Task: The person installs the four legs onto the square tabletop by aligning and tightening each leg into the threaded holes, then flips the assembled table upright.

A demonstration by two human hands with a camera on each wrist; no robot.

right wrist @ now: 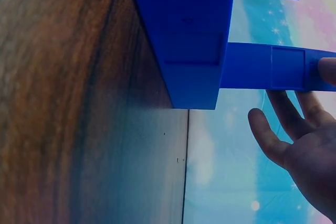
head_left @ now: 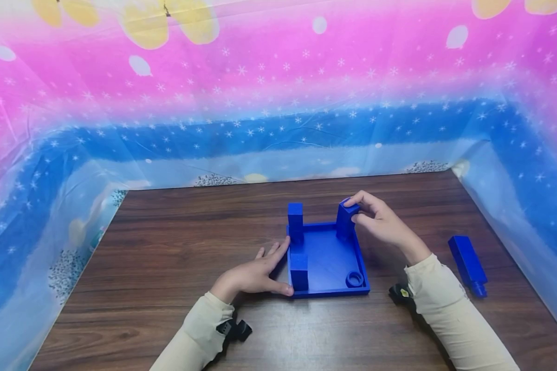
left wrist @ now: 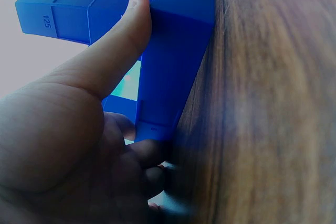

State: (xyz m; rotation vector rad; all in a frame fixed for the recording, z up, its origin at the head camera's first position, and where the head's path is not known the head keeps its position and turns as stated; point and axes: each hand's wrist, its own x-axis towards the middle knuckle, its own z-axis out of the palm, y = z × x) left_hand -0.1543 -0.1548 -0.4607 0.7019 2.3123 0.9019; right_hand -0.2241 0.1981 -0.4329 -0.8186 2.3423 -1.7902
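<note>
A shallow blue square tray (head_left: 327, 263) lies on the table with blue square posts standing upright in three corners. My right hand (head_left: 382, 221) pinches the far-right post (head_left: 345, 220) near its top between thumb and fingers. The left hand (head_left: 255, 273) rests along the tray's left wall, fingers spread and straight, thumb at the near-left corner. Beside it stand the near-left post (head_left: 299, 273) and the far-left post (head_left: 295, 221). A round ring socket (head_left: 354, 279) sits in the near-right corner. In the left wrist view the thumb (left wrist: 126, 40) presses the tray wall (left wrist: 173, 61).
Another blue post (head_left: 467, 263) lies on its side to the right, its narrower round end towards me. The brown wood-grain table (head_left: 181, 232) is bordered at the back and sides by a patterned pink and blue cloth (head_left: 278, 103).
</note>
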